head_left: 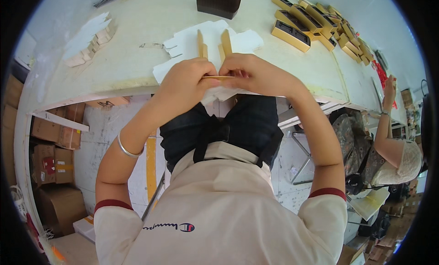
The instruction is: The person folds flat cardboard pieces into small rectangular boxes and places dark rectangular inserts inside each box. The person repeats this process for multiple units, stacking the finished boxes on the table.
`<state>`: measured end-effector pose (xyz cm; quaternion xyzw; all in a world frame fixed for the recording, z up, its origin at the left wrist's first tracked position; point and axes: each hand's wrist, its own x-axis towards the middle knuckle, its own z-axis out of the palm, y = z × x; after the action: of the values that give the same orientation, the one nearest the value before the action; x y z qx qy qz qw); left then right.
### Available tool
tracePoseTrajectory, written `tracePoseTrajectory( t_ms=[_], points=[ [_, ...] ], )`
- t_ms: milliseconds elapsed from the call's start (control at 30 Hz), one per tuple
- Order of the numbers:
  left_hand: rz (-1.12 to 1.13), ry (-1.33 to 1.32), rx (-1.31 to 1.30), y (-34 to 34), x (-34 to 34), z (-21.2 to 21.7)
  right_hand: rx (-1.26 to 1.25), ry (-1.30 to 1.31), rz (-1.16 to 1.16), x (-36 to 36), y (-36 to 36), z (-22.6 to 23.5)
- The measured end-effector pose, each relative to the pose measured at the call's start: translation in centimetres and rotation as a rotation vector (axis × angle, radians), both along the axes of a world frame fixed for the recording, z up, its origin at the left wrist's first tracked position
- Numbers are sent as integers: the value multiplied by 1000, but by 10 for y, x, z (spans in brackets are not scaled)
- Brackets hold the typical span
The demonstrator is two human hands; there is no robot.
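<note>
Left hand (185,84) and right hand (256,75) pinch a flat gold-edged card piece (218,77) at the near edge of a white table (137,59); gold boxes (315,22) far right.

Bright, even light; fisheye bending and dark vignette at edges.

A long pale table (114,59) fills the upper view, its front edge curving just below the hands. Up and right of them, gold-and-black boxes (315,22) lie in a row along the tabletop. Up and left sits a stack of white card pieces (89,38); straight above stands a dark box (219,2). Under the table, far left and below, brown cartons (52,146) are stacked on a whitish floor (100,141) with a yellow line (151,162). Far right, another person (393,150) sits at the table. Light is bright and even.
</note>
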<state>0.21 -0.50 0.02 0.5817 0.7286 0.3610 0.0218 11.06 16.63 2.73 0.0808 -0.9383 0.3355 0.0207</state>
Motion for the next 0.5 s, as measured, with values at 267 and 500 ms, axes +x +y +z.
tracePoseTrajectory(
  t_ms=[267, 500],
  points=[
    [168, 692, 253, -10, -20, 44, 667, 688, -61, -6, 25, 2],
    [-108, 453, 3, -6, -30, 16, 266, 506, -43, 11, -13, 12]
  ],
)
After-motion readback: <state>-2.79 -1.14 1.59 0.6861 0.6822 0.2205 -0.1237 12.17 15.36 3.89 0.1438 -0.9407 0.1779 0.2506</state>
